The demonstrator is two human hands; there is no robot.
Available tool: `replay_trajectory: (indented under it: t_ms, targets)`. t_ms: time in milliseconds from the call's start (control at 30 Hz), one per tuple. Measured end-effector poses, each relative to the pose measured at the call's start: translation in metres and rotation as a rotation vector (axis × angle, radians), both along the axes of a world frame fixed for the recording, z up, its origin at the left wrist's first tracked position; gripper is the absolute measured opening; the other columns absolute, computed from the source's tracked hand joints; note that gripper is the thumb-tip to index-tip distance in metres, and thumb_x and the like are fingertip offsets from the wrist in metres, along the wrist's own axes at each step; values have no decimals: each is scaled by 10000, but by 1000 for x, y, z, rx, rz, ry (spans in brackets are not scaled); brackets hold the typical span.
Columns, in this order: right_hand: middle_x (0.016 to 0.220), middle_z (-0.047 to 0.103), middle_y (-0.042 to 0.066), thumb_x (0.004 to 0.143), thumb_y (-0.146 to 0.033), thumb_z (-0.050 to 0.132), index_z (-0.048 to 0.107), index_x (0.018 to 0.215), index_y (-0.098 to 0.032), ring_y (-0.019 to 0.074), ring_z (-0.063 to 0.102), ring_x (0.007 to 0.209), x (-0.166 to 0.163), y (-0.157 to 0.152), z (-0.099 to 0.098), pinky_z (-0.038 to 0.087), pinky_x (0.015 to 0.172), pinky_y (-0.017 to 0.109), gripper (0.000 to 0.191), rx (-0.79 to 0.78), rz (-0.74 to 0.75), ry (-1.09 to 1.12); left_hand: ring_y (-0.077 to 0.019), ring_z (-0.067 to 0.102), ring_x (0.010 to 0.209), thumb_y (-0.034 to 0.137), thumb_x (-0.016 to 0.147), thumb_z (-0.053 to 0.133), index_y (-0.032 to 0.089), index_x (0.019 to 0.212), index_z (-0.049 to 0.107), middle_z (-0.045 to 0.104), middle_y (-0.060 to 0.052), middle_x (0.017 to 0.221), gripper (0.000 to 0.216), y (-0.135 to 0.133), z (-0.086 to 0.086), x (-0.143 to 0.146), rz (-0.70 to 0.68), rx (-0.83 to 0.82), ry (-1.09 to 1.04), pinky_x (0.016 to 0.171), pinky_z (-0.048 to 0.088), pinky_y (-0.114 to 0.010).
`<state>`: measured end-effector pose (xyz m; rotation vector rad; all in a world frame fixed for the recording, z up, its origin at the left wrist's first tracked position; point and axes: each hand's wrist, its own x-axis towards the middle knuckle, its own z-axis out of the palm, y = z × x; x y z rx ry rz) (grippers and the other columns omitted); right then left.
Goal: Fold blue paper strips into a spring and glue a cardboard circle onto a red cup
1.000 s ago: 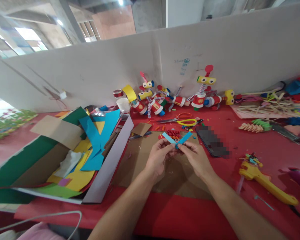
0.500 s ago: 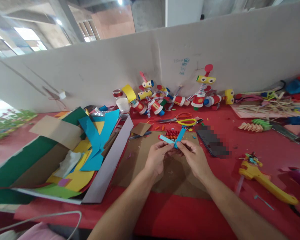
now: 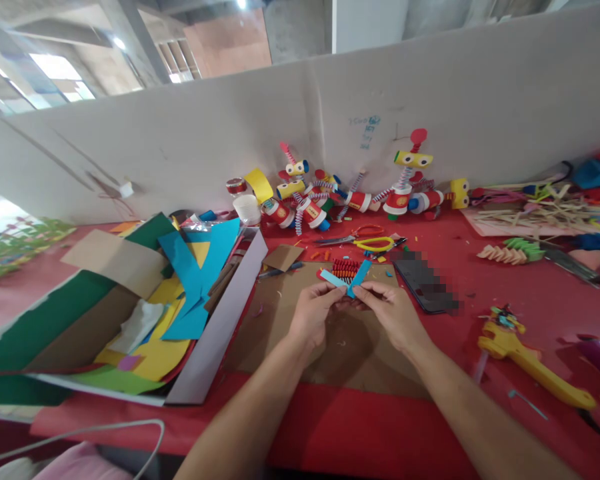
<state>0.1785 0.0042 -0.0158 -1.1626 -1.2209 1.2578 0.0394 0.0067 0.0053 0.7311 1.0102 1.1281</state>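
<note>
Two bare forearms run up from the bottom edge; no sleeve shows on either arm, both uncovered as far as the picture reaches; the left hand (image 3: 311, 317) and the right hand (image 3: 391, 313) wear no gloves; no ring, watch or band shows on fingers or wrists.

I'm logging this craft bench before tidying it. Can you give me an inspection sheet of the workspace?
Surface: red table, brown cardboard mat under the hands.
Job's things: crossed blue paper strips.
Clutter: box of coloured paper, scissors, paper-cup figures, yellow glue gun, phone.
Hands: left hand and right hand both pinch the strips.
Cables: white cable at the near edge.
Surroundings: white partition.
</note>
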Motion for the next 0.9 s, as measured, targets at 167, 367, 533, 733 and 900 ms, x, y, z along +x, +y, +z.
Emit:
replay_trajectory:
  t_ms: [167, 367, 533, 733, 900]
  targets:
    - [790, 704, 33, 757, -397, 627, 730, 871, -200, 174, 608, 688, -1, 1, -1, 502, 673, 310, 250, -7, 5, 30, -109, 570, 593, 273, 597, 759, 118, 650, 674, 644, -32, 639, 184, 0, -1, 1, -13, 19, 21, 628, 432, -246]
    - [777, 708, 34, 752, -415, 623, 729, 869, -187, 175, 606, 673, 0, 1, -1, 480, 664, 301, 277, -3, -24, -10, -119, 577, 616, 251, 599, 752, 109, 707, 675, 658, -52, 694, 194, -1, -2, 2, -15, 35, 19, 648, 435, -261]
    - [755, 711, 43, 762, -444, 606, 718, 883, -180, 199, 629, 692, -2, 0, -3, 478, 681, 317, 312, -32, -41, -29, -130, 584, 619, 219, 602, 728, 114, 739, 665, 667, -59, 719, 185, 0, -9, 4, -15, 63, 51, 667, 433, -279]
    - [851, 705, 58, 745, -438, 637, 679, 942, -190, 225, 638, 787, -9, -5, -7, 478, 734, 337, 319, 50, -58, -99, -105, 564, 625, 170, 594, 706, 125, 720, 658, 651, -27, 694, 142, -1, -6, 7, 79, 37, 14, 670, 428, -246]
    - [888, 696, 56, 743, -398, 650, 661, 985, -192, 204, 620, 806, -11, -7, -5, 464, 762, 331, 318, 32, -91, 12, -118, 579, 670, 155, 618, 705, 118, 759, 661, 656, -40, 735, 152, -3, -5, 6, 45, 91, -79, 721, 449, -266]
